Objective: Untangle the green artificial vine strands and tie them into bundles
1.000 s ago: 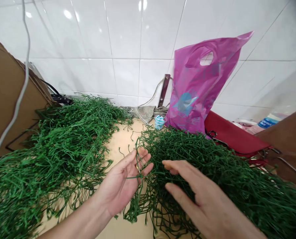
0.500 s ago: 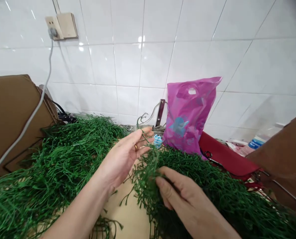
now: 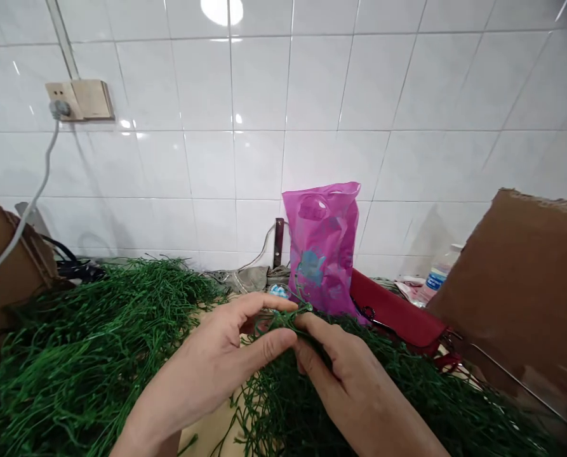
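Observation:
Thin green plastic-looking stems (image 3: 264,406) hang in a bunch below my two hands, over a tan surface. My right hand (image 3: 343,374) pinches the top of this bunch, thumb against the fingers. Facing it, my left hand (image 3: 226,355) curves around the stems from the left, its thumb and forefinger apart near the fingertips of my right hand. Some green strands show between the hands. A large pile of green stems (image 3: 97,343) lies to the left, and another dark green pile (image 3: 421,393) spreads out under and beyond my right forearm.
A purple plastic bag (image 3: 324,254) leans on the white tiled wall (image 3: 207,82), beside a red case (image 3: 392,311). Cardboard boxes stand at the left (image 3: 11,260) and right (image 3: 516,298). A bottle (image 3: 438,276) is behind. A grey cord (image 3: 40,184) hangs from the socket (image 3: 80,100).
My left hand has turned from palm-up with spread fingers to curving its thumb and forefinger around the stems, close to my right hand. The view has tilted up and shifted right.

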The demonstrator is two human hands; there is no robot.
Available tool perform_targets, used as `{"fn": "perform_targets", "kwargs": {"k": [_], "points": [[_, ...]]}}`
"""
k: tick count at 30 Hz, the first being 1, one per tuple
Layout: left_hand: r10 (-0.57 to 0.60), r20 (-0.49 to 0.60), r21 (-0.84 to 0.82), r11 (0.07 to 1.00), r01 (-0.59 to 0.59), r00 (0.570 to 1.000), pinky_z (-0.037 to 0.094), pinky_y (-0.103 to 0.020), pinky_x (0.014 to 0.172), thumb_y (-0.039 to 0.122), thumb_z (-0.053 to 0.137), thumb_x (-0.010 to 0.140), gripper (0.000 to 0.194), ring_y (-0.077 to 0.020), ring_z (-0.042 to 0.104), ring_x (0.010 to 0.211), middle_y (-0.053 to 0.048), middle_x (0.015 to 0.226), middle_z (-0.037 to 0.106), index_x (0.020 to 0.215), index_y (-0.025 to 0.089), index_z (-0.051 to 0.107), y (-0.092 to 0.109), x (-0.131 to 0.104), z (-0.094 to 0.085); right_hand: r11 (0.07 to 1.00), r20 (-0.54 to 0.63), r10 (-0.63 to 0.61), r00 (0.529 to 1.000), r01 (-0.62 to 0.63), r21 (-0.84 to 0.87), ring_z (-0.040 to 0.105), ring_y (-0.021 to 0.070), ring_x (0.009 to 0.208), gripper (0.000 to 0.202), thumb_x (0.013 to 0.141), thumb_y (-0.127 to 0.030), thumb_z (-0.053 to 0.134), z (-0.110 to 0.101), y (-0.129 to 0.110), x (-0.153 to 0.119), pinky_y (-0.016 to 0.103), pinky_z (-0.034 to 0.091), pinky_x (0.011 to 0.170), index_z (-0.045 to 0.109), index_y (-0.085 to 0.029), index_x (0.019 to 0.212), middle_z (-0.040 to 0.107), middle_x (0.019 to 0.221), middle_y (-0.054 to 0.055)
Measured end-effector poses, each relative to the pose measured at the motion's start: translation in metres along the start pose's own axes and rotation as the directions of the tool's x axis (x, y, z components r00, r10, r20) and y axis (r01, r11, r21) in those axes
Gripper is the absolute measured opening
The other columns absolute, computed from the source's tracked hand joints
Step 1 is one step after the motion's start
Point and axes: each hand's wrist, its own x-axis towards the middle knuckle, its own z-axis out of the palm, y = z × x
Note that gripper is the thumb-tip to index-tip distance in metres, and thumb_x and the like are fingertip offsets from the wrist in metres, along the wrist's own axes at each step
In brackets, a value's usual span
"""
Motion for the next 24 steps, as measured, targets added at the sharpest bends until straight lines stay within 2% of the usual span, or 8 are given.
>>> {"fn": "perform_targets", "kwargs": {"k": [3, 5, 9, 12, 15, 19, 21, 24], "points": [[0.0, -0.053, 0.061, 0.998, 0.003, 0.999, 0.049, -0.029, 0.088, 0.041, 0.062, 0.093, 0.034, -0.0233, 0.065, 0.102, -0.006, 0.109, 0.073, 0.123, 0.027, 0.07, -0.005, 0.002, -0.007, 0.99, 0.014, -0.084, 0.996, 0.085, -0.109, 0.069, 0.0212, 0.079, 0.013, 0.093, -0.022, 0.056, -0.001, 0.002, -0.006, 0.032, 0.054, 0.069, 0.065, -0.024, 0.102, 0.075, 0.097, 0.003], [0.01, -0.118, 0.03, 1.0, -0.006, 0.993, 0.05, -0.027, 0.082, 0.04, 0.062, 0.093, 0.03, -0.0211, 0.065, 0.094, -0.005, 0.101, 0.073, 0.116, 0.025, 0.072, -0.006, 0.004, -0.013, 0.985, 0.042, -0.108, 0.993, 0.113, -0.131, 0.07, 0.0222, 0.083, 0.024, 0.09, -0.025, 0.064, -0.007, 0.0, -0.01, 0.032, 0.056, 0.071, 0.065, -0.025, 0.113, 0.075, 0.101, 0.003], [0.038, -0.202, -0.109, 0.992, -0.061, 0.979, 0.049, -0.024, 0.074, 0.036, 0.068, 0.089, 0.023, -0.0168, 0.064, 0.083, -0.004, 0.096, 0.073, 0.107, 0.023, 0.073, -0.007, 0.005, -0.024, 0.994, -0.049, -0.077, 0.996, 0.073, -0.078, 0.068, 0.0173, 0.076, 0.011, 0.095, -0.026, 0.059, -0.026, -0.01, -0.013, 0.028, 0.055, 0.07, 0.065, -0.029, 0.103, 0.072, 0.087, -0.002], [0.041, -0.187, -0.164, 0.984, -0.072, 0.982, 0.05, -0.025, 0.076, 0.035, 0.069, 0.09, 0.023, -0.0162, 0.064, 0.084, -0.004, 0.098, 0.074, 0.109, 0.023, 0.072, -0.005, 0.003, -0.026, 0.996, -0.247, -0.04, 0.968, 0.021, -0.081, 0.067, 0.0172, 0.079, 0.007, 0.097, -0.028, 0.056, -0.032, -0.013, -0.01, 0.027, 0.055, 0.075, 0.063, -0.029, 0.098, 0.07, 0.089, -0.001], [0.035, -0.148, -0.168, 0.984, -0.061, 0.988, 0.05, -0.026, 0.076, 0.036, 0.068, 0.09, 0.024, -0.0165, 0.065, 0.084, -0.004, 0.095, 0.073, 0.11, 0.023, 0.071, -0.002, 0.002, -0.023, 0.983, -0.357, -0.138, 0.924, 0.083, -0.165, 0.066, 0.0193, 0.096, 0.013, 0.095, -0.029, 0.059, -0.025, -0.01, -0.005, 0.03, 0.053, 0.087, 0.064, -0.029, 0.107, 0.07, 0.105, 0.002], [0.038, -0.089, -0.144, 0.988, -0.051, 0.995, 0.05, -0.026, 0.078, 0.037, 0.064, 0.093, 0.025, -0.0162, 0.064, 0.087, -0.004, 0.101, 0.072, 0.113, 0.023, 0.069, 0.002, 0.003, -0.014, 0.979, -0.303, -0.185, 0.935, 0.147, -0.141, 0.066, 0.0182, 0.1, 0.013, 0.094, -0.029, 0.062, -0.006, -0.004, -0.001, 0.029, 0.052, 0.088, 0.066, -0.029, 0.106, 0.071, 0.106, 0.001], [0.057, -0.069, -0.117, 0.991, -0.065, 0.996, 0.049, -0.026, 0.083, 0.036, 0.064, 0.093, 0.024, -0.0163, 0.063, 0.095, -0.004, 0.107, 0.07, 0.113, 0.024, 0.069, 0.002, 0.004, -0.011, 0.991, -0.281, -0.135, 0.95, 0.124, -0.057, 0.067, 0.0161, 0.092, 0.006, 0.094, -0.027, 0.061, 0.001, -0.003, 0.001, 0.026, 0.052, 0.082, 0.066, -0.028, 0.097, 0.072, 0.098, -0.001], [0.073, -0.044, -0.062, 0.995, -0.075, 0.996, 0.047, -0.025, 0.089, 0.031, 0.069, 0.089, 0.028, -0.0169, 0.06, 0.106, -0.003, 0.115, 0.067, 0.117, 0.026, 0.066, -0.001, 0.005, -0.012, 0.997, -0.274, 0.003, 0.962, 0.019, 0.077, 0.063, 0.0126, 0.07, 0.011, 0.096, -0.029, 0.056, 0.003, -0.003, 0.003, 0.022, 0.05, 0.065, 0.065, -0.026, 0.09, 0.069, 0.079, -0.004]]}}
